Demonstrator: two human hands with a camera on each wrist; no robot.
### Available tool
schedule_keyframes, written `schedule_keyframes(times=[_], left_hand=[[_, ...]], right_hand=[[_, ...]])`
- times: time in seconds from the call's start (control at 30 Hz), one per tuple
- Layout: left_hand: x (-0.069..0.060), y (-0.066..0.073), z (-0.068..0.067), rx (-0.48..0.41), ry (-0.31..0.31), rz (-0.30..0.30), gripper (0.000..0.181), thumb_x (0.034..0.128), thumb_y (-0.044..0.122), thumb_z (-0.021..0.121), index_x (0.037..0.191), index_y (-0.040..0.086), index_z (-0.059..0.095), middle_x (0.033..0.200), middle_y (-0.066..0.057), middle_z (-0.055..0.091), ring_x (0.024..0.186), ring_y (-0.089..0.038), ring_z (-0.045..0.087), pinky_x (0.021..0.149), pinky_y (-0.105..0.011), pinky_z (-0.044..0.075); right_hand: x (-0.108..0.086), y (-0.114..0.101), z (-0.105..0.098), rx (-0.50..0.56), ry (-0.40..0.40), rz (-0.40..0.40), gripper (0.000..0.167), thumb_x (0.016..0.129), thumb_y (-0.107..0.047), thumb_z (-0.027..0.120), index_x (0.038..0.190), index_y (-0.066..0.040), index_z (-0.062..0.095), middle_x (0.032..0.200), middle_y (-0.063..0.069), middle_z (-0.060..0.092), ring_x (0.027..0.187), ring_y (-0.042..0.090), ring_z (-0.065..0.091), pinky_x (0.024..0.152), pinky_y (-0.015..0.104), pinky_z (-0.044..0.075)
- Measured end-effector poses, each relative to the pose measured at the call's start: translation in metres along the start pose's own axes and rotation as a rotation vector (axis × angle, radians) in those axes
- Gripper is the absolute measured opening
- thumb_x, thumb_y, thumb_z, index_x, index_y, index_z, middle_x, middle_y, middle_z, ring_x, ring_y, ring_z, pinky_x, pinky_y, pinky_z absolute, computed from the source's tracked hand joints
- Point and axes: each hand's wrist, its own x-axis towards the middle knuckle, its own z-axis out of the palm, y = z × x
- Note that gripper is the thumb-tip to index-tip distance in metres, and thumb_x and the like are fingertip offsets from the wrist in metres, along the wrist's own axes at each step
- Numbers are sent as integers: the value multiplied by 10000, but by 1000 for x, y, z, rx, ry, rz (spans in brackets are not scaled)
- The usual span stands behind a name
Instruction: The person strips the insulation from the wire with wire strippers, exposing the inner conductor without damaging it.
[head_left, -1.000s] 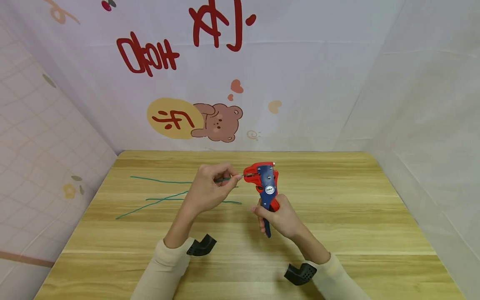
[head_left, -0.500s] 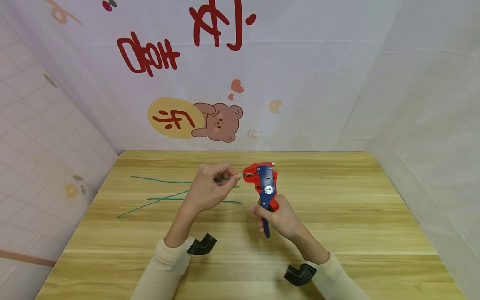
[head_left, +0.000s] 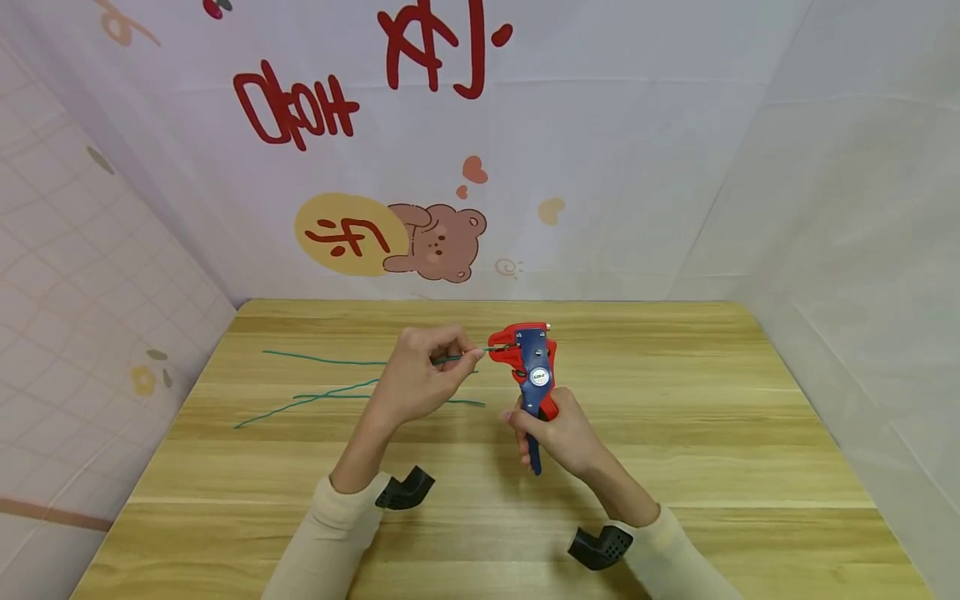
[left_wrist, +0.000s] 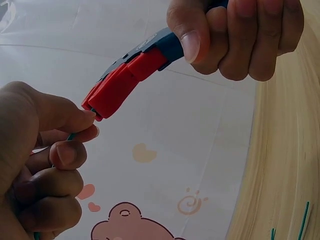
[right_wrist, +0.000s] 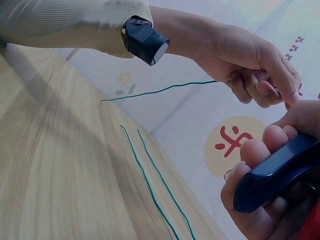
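My left hand [head_left: 423, 375] pinches a thin green wire [right_wrist: 155, 92] between thumb and forefinger, close to one end. That end enters the red jaws of a wire stripper [head_left: 536, 358] with blue and red handles. How deep it sits inside is hidden. The wire's long tail trails off behind the hand to the left. My right hand [head_left: 566, 433] grips the stripper's handles, the thumb lying across the blue one. In the left wrist view, the tool's red head [left_wrist: 117, 92] almost touches the left fingertips.
Two more green wires lie on the wooden table [head_left: 712, 433], one farther back [head_left: 322, 361] and one nearer wire [head_left: 465, 403], both partly hidden under the left hand. A printed white cloth [head_left: 622, 167] stands behind and along both sides.
Both hands stay nearly in place. The tail of the held wire has shifted slightly up in the head view. The other wires lie as before.
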Motion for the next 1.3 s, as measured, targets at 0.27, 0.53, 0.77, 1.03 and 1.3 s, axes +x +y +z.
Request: schedule_keyframes(times=[0.27,0.53,0.77,1.03,1.3], left_hand=[[1,-1,-3,-9,-11,-5,135,947,97,731,821,143,726,612,44,531,519,-71,413,504,-213,339],[2,-1,-7,-21,-13,-7,144,946,105,736,808,146,727,593,36,509,502,-70,400,491,-210,317],[0,-3,-8,-19,-9,-1,156,941,113,744,790,152,728,583,41,478,502,-63,374,487,-205,289],[0,-4,-10,-26,-2,31,171,940,102,740,776,149,720,570,54,442,496,-52,350,486,-204,271],[-2,-4,-12,-25,-4,13,177,931,99,750,766,159,721,578,57,440,506,-60,353,496,-205,268]], right_hand=[[1,1,1,25,5,26,338,996,-186,654,906,122,549,618,62,610,510,197,624,551,537,582],[1,0,2,22,14,23,346,987,-177,664,898,138,553,611,57,612,502,183,620,531,509,583],[1,0,2,26,6,27,382,981,-189,677,917,163,541,613,56,613,504,178,618,522,477,583],[2,-1,2,44,-9,-7,301,975,-150,669,858,107,563,605,56,605,492,178,608,499,464,572],[1,-2,2,48,-15,-5,239,968,-140,675,844,46,589,606,56,609,489,174,607,496,462,570]])
